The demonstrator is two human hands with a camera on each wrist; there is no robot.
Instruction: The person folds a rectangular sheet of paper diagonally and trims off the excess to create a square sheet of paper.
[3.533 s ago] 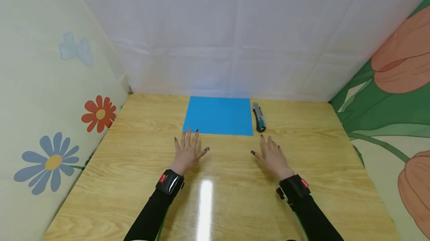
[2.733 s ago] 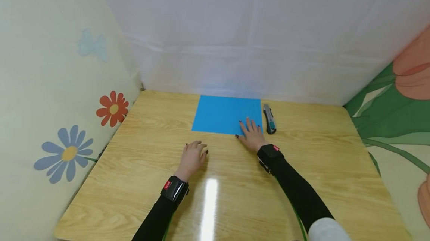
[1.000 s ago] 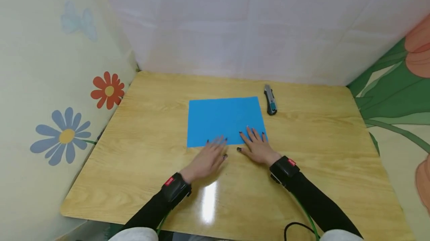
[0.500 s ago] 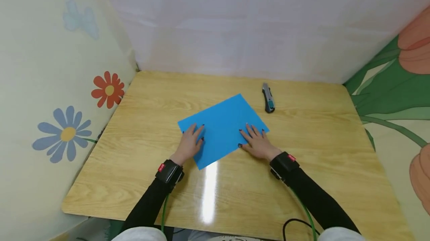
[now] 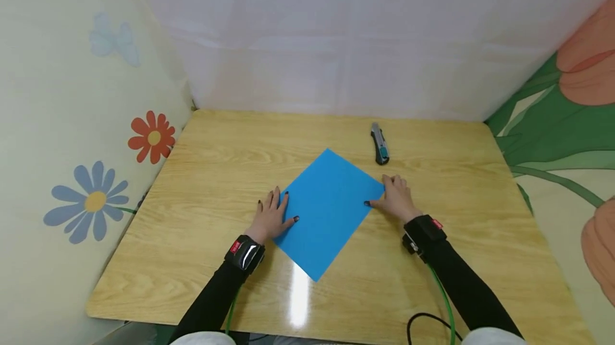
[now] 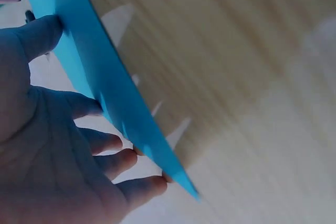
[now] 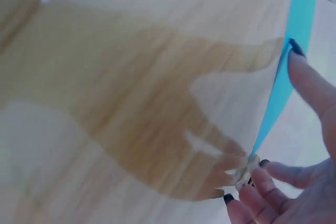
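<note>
A blue sheet of paper [image 5: 331, 211] lies on the wooden table, turned so its corners point away from and toward me. My left hand [image 5: 270, 219] spreads its fingers along the left corner, thumb resting on the sheet. Seen from the left wrist, the fingertips are right at the edge of the paper [image 6: 115, 87]. At the right corner, my right hand [image 5: 396, 198] touches the sheet. In the right wrist view its thumb [image 7: 310, 85] lies on the paper, and its other fingers are by the corner tip, slightly bent.
A utility knife [image 5: 380, 144] with a grey and black handle lies beyond the paper's right side. White cloth [image 5: 288, 40] hangs behind the table [image 5: 206, 185]. Printed flower panels stand left and right. A black cable [image 5: 423, 314] loops by the right forearm.
The blue paper has come nearer from the table's back and turned anticlockwise into a diamond. Over the last half second my right hand moved from its near edge to its right corner.
</note>
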